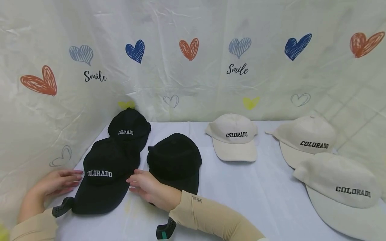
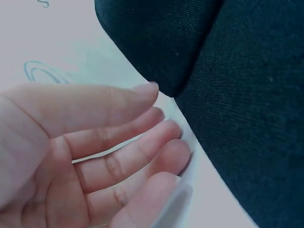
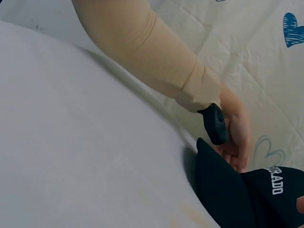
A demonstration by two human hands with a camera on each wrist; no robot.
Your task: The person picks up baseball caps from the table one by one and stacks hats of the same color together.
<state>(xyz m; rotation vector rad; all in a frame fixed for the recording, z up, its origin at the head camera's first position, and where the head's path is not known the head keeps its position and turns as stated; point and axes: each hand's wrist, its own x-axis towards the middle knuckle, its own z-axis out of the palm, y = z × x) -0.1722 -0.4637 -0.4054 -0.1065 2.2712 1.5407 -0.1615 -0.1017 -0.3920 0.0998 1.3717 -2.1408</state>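
Note:
A black cap lettered COLORADO (image 1: 102,197) lies at the left of the white table with its brim toward me. My left hand (image 1: 58,183) is beside its left edge, fingers extended. In the left wrist view a narrow pale gap separates those fingertips (image 2: 178,154) from the black fabric (image 2: 247,95). On the other side, my right hand (image 1: 147,187) has its fingertips right at the cap's right edge, fingers loosely bent. In the right wrist view only a bit of the right hand shows at the edge, near the cap (image 3: 223,190).
Behind stands another black cap (image 1: 129,122). A third black cap (image 1: 175,157), no lettering showing, lies partly behind my right hand. Three cream caps, one centre (image 1: 235,150), one back right (image 1: 313,130) and one front right (image 1: 346,177), sit across the white table (image 1: 241,194).

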